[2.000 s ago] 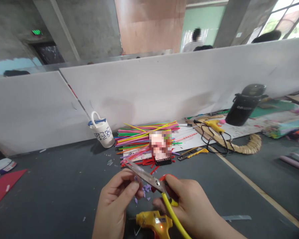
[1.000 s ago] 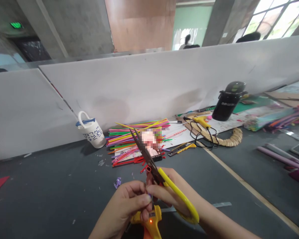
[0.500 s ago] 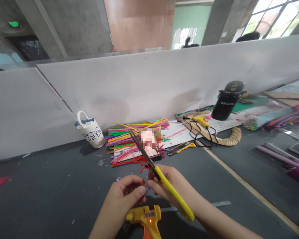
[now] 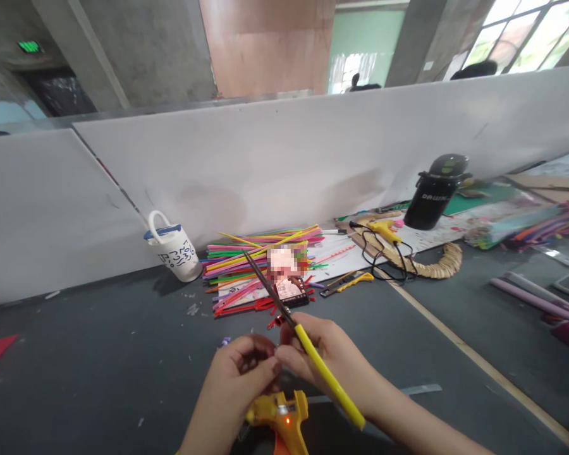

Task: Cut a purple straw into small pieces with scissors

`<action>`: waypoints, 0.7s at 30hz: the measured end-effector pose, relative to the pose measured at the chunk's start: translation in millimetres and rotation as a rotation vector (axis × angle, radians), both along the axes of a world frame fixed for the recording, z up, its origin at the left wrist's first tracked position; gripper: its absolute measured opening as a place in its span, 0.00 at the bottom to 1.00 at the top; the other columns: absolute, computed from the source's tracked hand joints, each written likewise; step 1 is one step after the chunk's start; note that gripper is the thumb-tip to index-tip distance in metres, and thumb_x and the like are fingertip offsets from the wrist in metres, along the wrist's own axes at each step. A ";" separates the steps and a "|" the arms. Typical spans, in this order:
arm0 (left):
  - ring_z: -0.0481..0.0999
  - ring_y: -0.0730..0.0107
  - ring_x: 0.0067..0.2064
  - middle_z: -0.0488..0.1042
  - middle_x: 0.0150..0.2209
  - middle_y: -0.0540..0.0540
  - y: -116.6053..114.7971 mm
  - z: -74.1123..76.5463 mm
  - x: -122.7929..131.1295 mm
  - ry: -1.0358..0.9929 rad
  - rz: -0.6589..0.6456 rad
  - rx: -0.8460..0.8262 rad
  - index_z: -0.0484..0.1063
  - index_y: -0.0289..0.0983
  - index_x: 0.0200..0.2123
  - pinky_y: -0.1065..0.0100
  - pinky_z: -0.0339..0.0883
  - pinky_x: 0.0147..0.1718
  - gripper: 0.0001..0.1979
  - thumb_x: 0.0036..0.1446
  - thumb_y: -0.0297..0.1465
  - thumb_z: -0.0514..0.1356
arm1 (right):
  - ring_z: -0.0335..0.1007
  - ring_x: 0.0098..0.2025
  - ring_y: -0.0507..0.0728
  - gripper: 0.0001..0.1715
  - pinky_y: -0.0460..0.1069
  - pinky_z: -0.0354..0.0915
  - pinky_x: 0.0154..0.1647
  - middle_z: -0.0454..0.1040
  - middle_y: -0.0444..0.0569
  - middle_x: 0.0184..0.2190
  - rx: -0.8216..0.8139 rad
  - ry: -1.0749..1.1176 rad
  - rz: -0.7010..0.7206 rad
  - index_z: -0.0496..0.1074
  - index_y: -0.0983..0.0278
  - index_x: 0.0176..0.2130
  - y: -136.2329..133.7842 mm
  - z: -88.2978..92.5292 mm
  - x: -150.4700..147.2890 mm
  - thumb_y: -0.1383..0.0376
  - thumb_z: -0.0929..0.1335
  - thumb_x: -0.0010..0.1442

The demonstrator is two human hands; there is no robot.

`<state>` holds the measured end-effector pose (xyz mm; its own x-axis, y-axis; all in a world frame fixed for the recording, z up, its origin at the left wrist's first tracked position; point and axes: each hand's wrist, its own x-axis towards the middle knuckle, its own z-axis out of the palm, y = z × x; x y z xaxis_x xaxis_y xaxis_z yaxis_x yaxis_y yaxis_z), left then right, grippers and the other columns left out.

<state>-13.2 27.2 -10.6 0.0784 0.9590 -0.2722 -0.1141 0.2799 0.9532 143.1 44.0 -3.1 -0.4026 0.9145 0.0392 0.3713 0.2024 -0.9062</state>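
Observation:
My right hand holds a pair of scissors with a yellow handle and long dark blades. The blades point up and to the left, away from me. Close beside it, my left hand is closed, its thumb and fingertips meeting those of the right. Whatever is pinched there is too small and hidden to make out. Below both hands lies a yellow glue gun with an orange trigger and a lit red light. Past the fingers are a small dark red piece and a purple scrap.
Many-coloured pipe cleaners lie beyond the hands, with a lit phone on them. Nearby are a yellow utility knife, another glue gun with a black cord, a black bottle and a white cup. A white partition stands behind.
The scissors have turned slightly in my right hand. Both hands have shifted a little, their fingertips still together. The view has moved slightly.

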 end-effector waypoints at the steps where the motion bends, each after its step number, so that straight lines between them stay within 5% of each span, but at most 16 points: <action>1: 0.69 0.75 0.20 0.72 0.20 0.51 0.1 0.3 -2.5 -0.020 0.045 0.025 0.73 0.34 0.24 0.73 0.62 0.21 0.07 0.41 0.30 0.67 | 0.53 0.23 0.49 0.09 0.43 0.52 0.23 0.61 0.38 0.21 0.019 -0.035 -0.008 0.62 0.63 0.29 -0.5 1.8 0.5 0.60 0.65 0.53; 8: 0.69 0.76 0.23 0.73 0.21 0.53 -2.5 14.1 -19.7 -0.077 0.323 0.174 0.75 0.36 0.24 0.76 0.63 0.23 0.04 0.42 0.29 0.66 | 0.60 0.25 0.54 0.22 0.46 0.50 0.26 0.67 0.43 0.25 0.222 -0.387 -0.044 0.63 0.62 0.33 -8.3 -1.0 -9.6 0.49 0.70 0.46; 21: 0.69 0.77 0.22 0.75 0.22 0.53 -9.2 19.8 -20.3 -0.149 0.381 0.237 0.75 0.37 0.23 0.77 0.64 0.22 0.04 0.40 0.26 0.67 | 0.64 0.27 0.57 0.27 0.47 0.51 0.27 0.70 0.45 0.26 0.353 -0.407 -0.061 0.62 0.60 0.34 -17.7 -12.5 -12.9 0.44 0.70 0.45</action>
<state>-33.5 18.0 9.2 -0.2691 0.9616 -0.0547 -0.3072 -0.0319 0.9511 130.2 26.3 -15.6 -0.3956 0.8963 0.2002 0.6986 0.4352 -0.5679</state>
